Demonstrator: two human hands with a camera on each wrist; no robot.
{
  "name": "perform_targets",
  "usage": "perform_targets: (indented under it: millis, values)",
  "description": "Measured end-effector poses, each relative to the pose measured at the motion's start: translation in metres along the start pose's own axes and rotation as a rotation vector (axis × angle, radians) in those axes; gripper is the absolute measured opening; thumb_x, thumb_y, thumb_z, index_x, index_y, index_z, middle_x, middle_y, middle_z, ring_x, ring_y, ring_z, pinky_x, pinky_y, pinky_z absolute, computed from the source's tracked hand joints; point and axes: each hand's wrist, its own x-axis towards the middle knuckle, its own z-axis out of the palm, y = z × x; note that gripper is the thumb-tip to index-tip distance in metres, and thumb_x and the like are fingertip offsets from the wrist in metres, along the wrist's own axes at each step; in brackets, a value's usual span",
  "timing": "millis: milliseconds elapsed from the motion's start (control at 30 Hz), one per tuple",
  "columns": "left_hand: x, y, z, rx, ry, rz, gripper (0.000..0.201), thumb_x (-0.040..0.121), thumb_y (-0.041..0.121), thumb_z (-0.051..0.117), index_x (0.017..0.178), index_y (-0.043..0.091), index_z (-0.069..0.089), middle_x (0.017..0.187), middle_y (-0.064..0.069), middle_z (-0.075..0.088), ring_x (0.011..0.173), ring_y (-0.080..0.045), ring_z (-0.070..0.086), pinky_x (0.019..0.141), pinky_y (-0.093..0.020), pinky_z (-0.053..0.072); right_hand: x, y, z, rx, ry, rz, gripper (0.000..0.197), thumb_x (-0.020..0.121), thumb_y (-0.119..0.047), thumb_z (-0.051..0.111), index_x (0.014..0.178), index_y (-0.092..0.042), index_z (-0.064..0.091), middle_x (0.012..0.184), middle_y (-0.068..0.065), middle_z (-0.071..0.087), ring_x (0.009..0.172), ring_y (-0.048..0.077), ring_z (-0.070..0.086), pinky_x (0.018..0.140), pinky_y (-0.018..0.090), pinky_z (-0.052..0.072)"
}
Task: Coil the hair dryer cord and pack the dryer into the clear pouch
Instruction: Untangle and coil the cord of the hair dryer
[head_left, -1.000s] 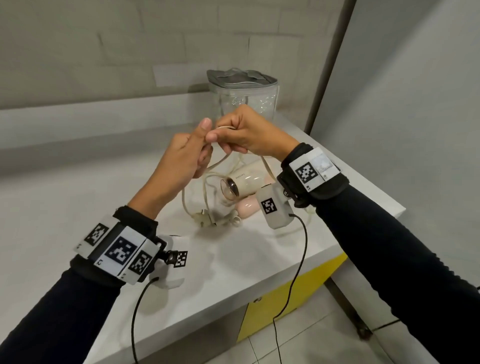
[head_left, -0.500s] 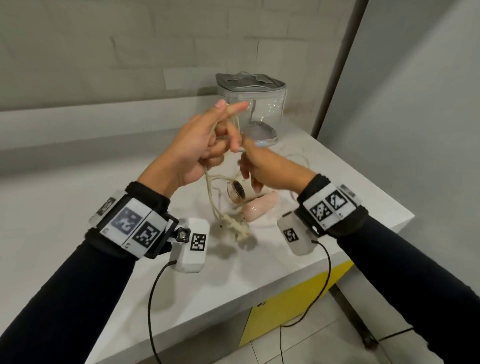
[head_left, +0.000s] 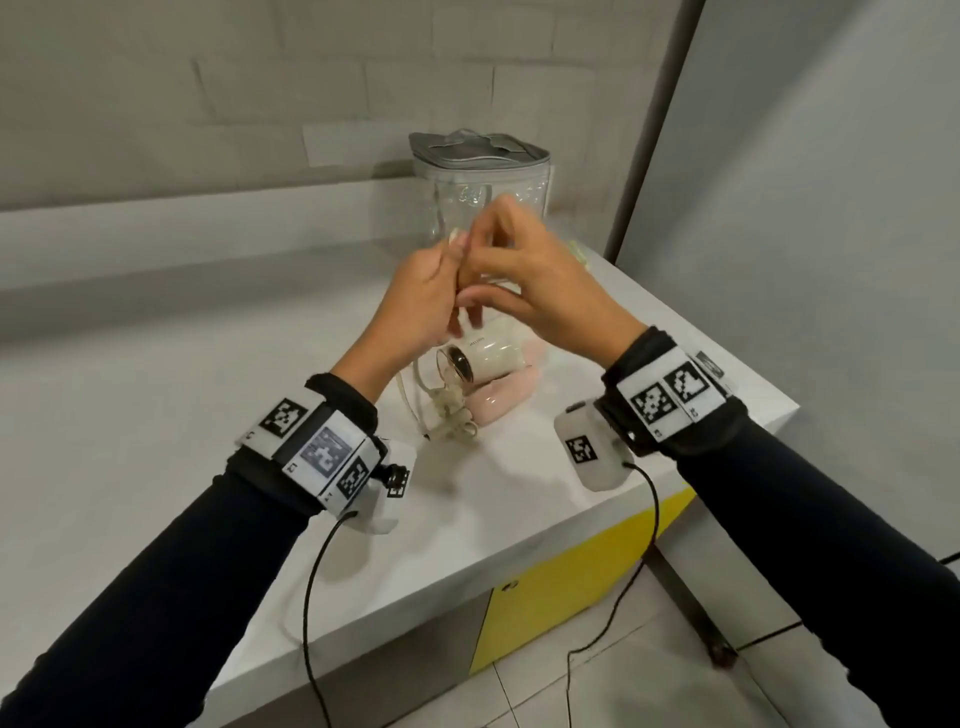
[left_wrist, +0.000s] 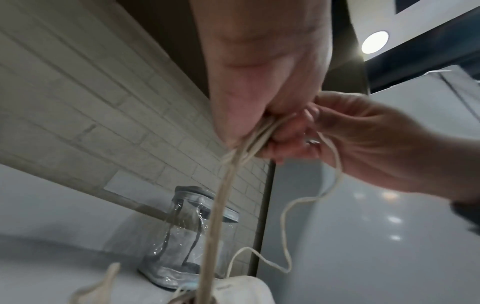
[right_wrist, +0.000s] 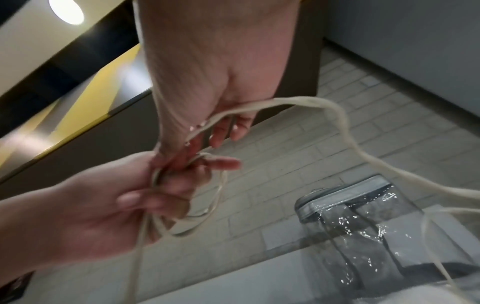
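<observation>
Holding: my left hand (head_left: 421, 296) grips cord (left_wrist: 221, 205) loops
Right hand (head_left: 545, 291): pinching cord, grip closed
Dryer (head_left: 488, 358): on surface (head_left: 208, 415), near pouch (head_left: 483, 197)

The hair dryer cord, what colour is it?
Cream, off-white. The cord shows best in the right wrist view, running from the right hand.

A white surface (head_left: 156, 441) fills the left and middle of the head view, ending in a corner at the right. Beneath its edge sits a yellow cabinet front (head_left: 566, 587). Pale tiled floor (head_left: 623, 691) shows at the bottom right. A grey brick-pattern wall (head_left: 208, 104) spans the top. A round ceiling light (left_wrist: 375, 41) glows at the upper right of the left wrist view.
</observation>
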Motion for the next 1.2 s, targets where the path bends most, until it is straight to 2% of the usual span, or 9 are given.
perform_targets:
  millis: [100, 167, 367, 533, 633, 767, 900, 1067, 1200]
  values:
    - [-0.004, 0.01, 0.0, -0.039, 0.036, 0.008, 0.057, 0.096, 0.046, 0.019, 0.057, 0.014, 0.046, 0.035, 0.008, 0.037, 0.032, -0.006, 0.031, 0.034, -0.016, 0.024, 0.01, -0.001, 0.002, 0.156, 0.065, 0.037, 0.022, 0.084, -0.026, 0.059, 0.075, -0.007, 0.053, 0.11, -0.002, 0.039, 0.104, 0.007, 0.043, 0.092, 0.026, 0.042]
    - [-0.007, 0.016, -0.002, -0.119, -0.009, -0.032, 0.059, 0.095, 0.05, 0.015, 0.06, 0.014, 0.045, 0.034, 0.009, 0.033, 0.033, -0.004, 0.026, 0.034, -0.017, 0.02, 0.014, -0.005, 0.004, 0.297, 0.046, 0.08, 0.023, 0.084, -0.021, 0.061, 0.075, -0.019, 0.04, 0.092, -0.002, 0.047, 0.077, -0.002, 0.046, 0.071, 0.017, 0.043]
    - [-0.016, 0.017, -0.006, 0.0, 0.014, -0.085, 0.073, 0.093, 0.053, 0.007, 0.046, 0.011, 0.043, 0.029, 0.003, 0.041, 0.03, -0.004, 0.034, 0.041, -0.022, 0.033, 0.025, -0.014, -0.005, 0.356, -0.044, 0.1, 0.031, 0.078, -0.028, 0.069, 0.085, -0.011, 0.044, 0.071, 0.021, 0.064, 0.056, 0.031, 0.06, 0.051, 0.043, 0.051]
    - [-0.014, 0.03, -0.02, -0.183, -0.151, -0.211, 0.071, 0.088, 0.063, 0.02, 0.037, 0.019, 0.043, 0.04, 0.005, 0.029, 0.03, -0.006, 0.019, 0.037, -0.019, 0.016, 0.035, -0.017, -0.009, 0.563, 0.001, 0.073, 0.03, 0.077, -0.013, 0.07, 0.068, -0.02, 0.043, 0.056, 0.017, 0.063, 0.037, 0.024, 0.054, 0.032, 0.019, 0.04]
    - [-0.013, 0.042, -0.033, -0.202, -0.29, -0.231, 0.052, 0.084, 0.056, 0.039, 0.049, 0.018, 0.043, 0.038, 0.01, 0.021, 0.027, -0.002, 0.012, 0.034, -0.013, 0.008, 0.038, -0.011, -0.007, 0.682, 0.052, 0.08, 0.027, 0.082, -0.004, 0.06, 0.069, -0.02, 0.042, 0.055, 0.008, 0.059, 0.037, 0.015, 0.055, 0.034, 0.016, 0.041]
    - [-0.016, 0.052, -0.056, -0.383, -0.303, -0.255, 0.048, 0.087, 0.044, 0.039, 0.048, 0.02, 0.052, 0.028, 0.011, 0.022, 0.021, -0.002, 0.015, 0.029, -0.013, 0.006, 0.035, 0.004, 0.003, 0.713, 0.036, 0.151, 0.031, 0.082, -0.053, 0.048, 0.066, -0.026, 0.049, 0.047, -0.011, 0.057, 0.039, 0.005, 0.053, 0.04, 0.011, 0.04]
    - [-0.025, 0.057, -0.063, -0.395, -0.371, -0.173, 0.045, 0.081, 0.042, 0.039, 0.091, 0.015, 0.073, 0.028, 0.007, 0.034, 0.025, -0.011, 0.011, 0.034, -0.018, 0.004, 0.027, 0.022, 0.037, 0.574, -0.071, 0.315, 0.048, 0.084, -0.056, 0.038, 0.054, -0.021, 0.046, 0.046, 0.0, 0.054, 0.036, 0.009, 0.047, 0.042, 0.012, 0.038]
    - [-0.013, 0.054, -0.063, -0.187, -0.215, -0.13, 0.04, 0.096, 0.035, 0.028, 0.126, 0.019, 0.048, 0.068, 0.003, 0.073, 0.026, -0.003, 0.028, 0.029, -0.01, 0.015, 0.011, 0.025, 0.078, 0.114, -0.484, 0.449, 0.025, 0.096, -0.038, 0.033, 0.086, -0.016, 0.042, 0.077, 0.002, 0.061, 0.075, 0.026, 0.056, 0.07, 0.035, 0.042]
    - [0.003, 0.033, -0.052, -0.098, -0.072, -0.177, 0.033, 0.097, 0.033, 0.032, 0.125, 0.015, 0.039, 0.12, 0.003, 0.063, 0.057, -0.008, 0.067, 0.035, -0.012, 0.037, -0.008, -0.005, 0.079, -0.395, -0.59, 0.089, 0.044, 0.098, -0.035, 0.029, 0.125, -0.001, 0.029, 0.094, 0.02, 0.065, 0.075, 0.037, 0.062, 0.051, 0.035, 0.032]
